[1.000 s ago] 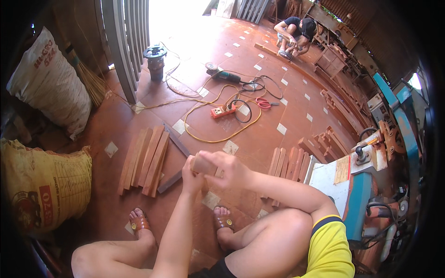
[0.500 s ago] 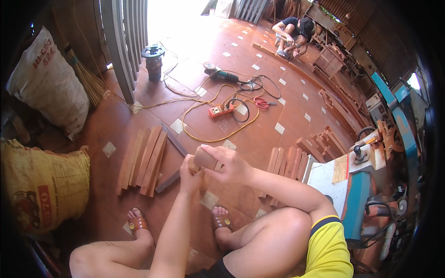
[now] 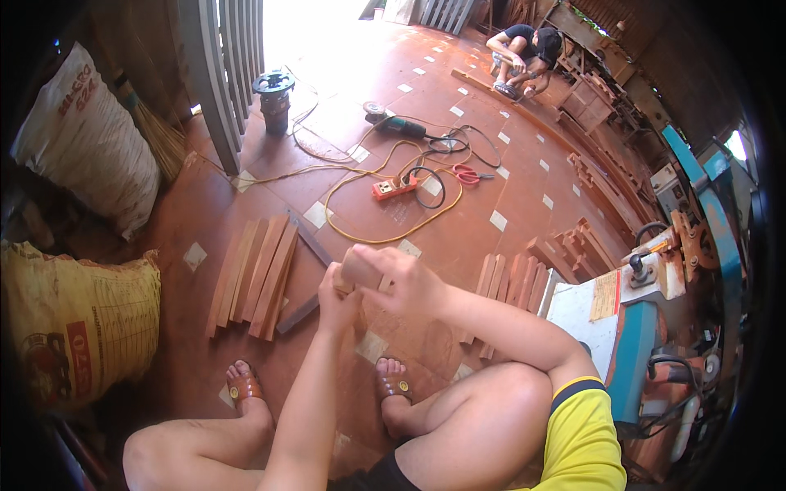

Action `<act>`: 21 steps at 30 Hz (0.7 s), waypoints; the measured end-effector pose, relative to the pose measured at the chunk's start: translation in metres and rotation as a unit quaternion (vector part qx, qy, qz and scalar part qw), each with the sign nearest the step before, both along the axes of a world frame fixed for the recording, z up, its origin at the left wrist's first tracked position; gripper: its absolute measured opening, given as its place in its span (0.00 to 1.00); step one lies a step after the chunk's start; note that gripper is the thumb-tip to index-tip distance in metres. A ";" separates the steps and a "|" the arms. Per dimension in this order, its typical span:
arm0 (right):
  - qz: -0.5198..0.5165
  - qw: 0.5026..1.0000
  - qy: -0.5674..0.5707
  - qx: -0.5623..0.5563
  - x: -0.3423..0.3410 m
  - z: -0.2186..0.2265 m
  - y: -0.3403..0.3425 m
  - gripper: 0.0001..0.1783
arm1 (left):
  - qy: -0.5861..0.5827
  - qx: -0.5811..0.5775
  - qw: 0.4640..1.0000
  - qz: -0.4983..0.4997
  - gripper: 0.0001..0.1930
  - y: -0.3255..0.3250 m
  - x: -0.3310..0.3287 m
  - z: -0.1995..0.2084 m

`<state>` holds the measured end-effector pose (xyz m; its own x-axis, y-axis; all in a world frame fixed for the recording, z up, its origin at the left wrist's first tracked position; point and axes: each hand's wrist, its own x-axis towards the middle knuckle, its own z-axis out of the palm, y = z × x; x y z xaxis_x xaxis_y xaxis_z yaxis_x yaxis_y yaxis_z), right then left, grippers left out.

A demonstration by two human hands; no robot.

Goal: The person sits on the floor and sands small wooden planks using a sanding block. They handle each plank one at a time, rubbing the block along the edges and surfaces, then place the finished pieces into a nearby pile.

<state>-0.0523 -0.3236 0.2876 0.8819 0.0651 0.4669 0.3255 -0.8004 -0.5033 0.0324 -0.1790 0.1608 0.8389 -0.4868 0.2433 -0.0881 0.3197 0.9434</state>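
Note:
In front of me, above the floor, my left hand (image 3: 332,304) is closed around a piece of light wood (image 3: 345,283), mostly hidden by the fingers. My right hand (image 3: 405,282) grips a brown, flat pad like folded sandpaper (image 3: 360,268), which presses against the wood's upper end. Fingers cover part of the pad, so its exact kind is unclear. Beyond and left of my hands, a row of wooden strips (image 3: 260,274) lies on the tiles beside a dark carpenter's square (image 3: 304,237). More wooden strips (image 3: 512,282) lie right of my hands.
An angle grinder (image 3: 397,124), an orange socket block (image 3: 395,188), red-handled scissors (image 3: 471,174) and looping cords lie ahead. A router (image 3: 275,102) stands by the grey gate. Full sacks (image 3: 82,323) are at left; a teal-and-white machine (image 3: 589,315) is at right. Another person (image 3: 524,61) squats far off.
The right hand has shifted slightly with the brown pad over the wood. The whole view has drifted slightly. Both hands keep their hold.

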 end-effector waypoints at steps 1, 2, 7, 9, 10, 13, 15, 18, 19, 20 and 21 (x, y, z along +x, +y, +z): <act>0.014 1.000 0.010 0.003 -0.001 0.001 0.002 0.43 | -0.005 0.007 1.000 0.009 0.12 0.001 -0.002 -0.001; 0.028 0.999 0.020 0.005 -0.003 0.002 0.005 0.43 | -0.010 0.014 1.000 0.018 0.13 0.001 -0.003 -0.003; 0.007 1.000 -0.015 -0.009 0.008 0.002 0.006 0.44 | -0.004 0.010 1.000 0.005 0.15 0.006 0.002 0.006; 0.029 1.000 0.010 0.000 0.006 0.000 0.010 0.44 | -0.014 0.017 1.000 -0.008 0.16 0.008 0.006 0.002; 0.037 0.999 0.022 0.003 0.001 0.000 0.007 0.44 | -0.020 0.019 0.999 -0.017 0.17 0.004 0.006 -0.003; 0.040 0.997 0.061 0.037 -0.011 0.000 -0.002 0.44 | -0.062 0.020 0.998 -0.019 0.21 -0.004 0.005 -0.021; 0.019 0.998 0.055 0.014 0.003 -0.005 -0.007 0.41 | -0.052 0.014 0.998 0.009 0.23 -0.006 0.032 -0.066; 0.120 0.992 0.033 0.022 0.024 -0.015 -0.003 0.34 | -0.038 0.057 0.998 0.008 0.22 0.001 0.047 -0.077; 0.122 0.991 0.029 0.045 0.023 -0.029 -0.002 0.33 | -0.038 0.074 0.997 -0.002 0.22 -0.003 0.045 -0.082; 0.084 0.995 0.041 0.017 0.024 -0.033 -0.001 0.32 | -0.046 0.096 0.994 0.000 0.22 0.002 0.049 -0.085; 0.058 0.997 0.054 -0.004 0.024 -0.033 0.002 0.32 | -0.055 0.116 0.992 0.003 0.23 0.007 0.054 -0.086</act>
<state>-0.0285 -0.3218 0.2550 0.9131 0.1722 0.3696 0.3604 -0.7647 -0.5342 0.0862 -0.1724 0.0743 0.8163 -0.5361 0.2151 -0.1952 0.0944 0.9762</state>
